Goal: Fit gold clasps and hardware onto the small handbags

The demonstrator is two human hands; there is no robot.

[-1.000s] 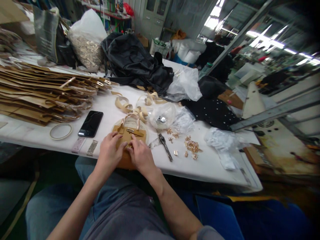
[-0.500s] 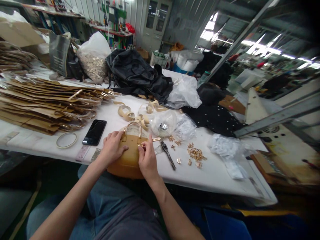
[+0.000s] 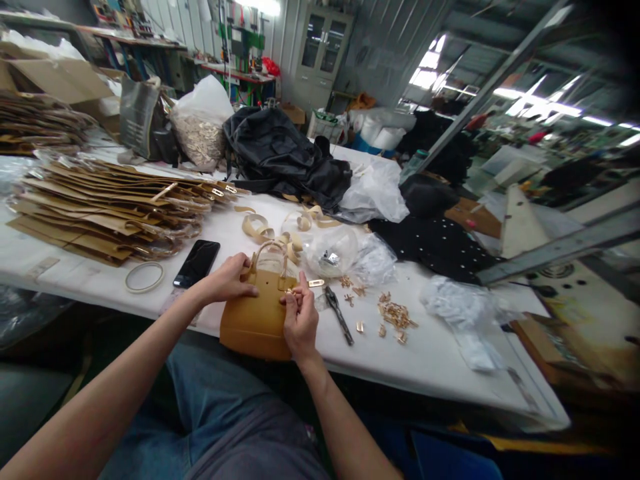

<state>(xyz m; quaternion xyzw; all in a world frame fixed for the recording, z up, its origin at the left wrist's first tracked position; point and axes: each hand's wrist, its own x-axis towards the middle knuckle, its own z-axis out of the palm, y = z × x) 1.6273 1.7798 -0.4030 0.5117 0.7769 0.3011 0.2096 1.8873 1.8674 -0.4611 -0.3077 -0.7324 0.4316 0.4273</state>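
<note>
A mustard-yellow handbag [image 3: 254, 330] stands at the table's front edge, with two thin handles rising from its top. My left hand [image 3: 231, 280] is closed on its upper left edge, thumb lying over the front and the fingertips partly hidden behind. At the upper right of the bag, my right hand [image 3: 303, 323] pinches a small gold metal piece [image 3: 290, 292]; the piece's exact shape is too small to make out. A gold-tipped tab [image 3: 315, 283] sticks out just beyond those fingers. In the bag's front, between the handle bases, there is a small dark hole.
Right of the bag lie a dark hand tool [image 3: 339, 315] and a heap of gold fittings [image 3: 395, 312]. To the left are a phone [image 3: 197, 263], a tape roll [image 3: 145, 276] and stacked yellow-brown bag pieces [image 3: 100, 210]. Clear plastic bags [image 3: 333, 250] and a black backpack [image 3: 285, 150] sit behind.
My left hand has shifted up along the bag's left edge, uncovering more of its front. The right hand has curled further round the gold piece. The whole view has shifted slightly.
</note>
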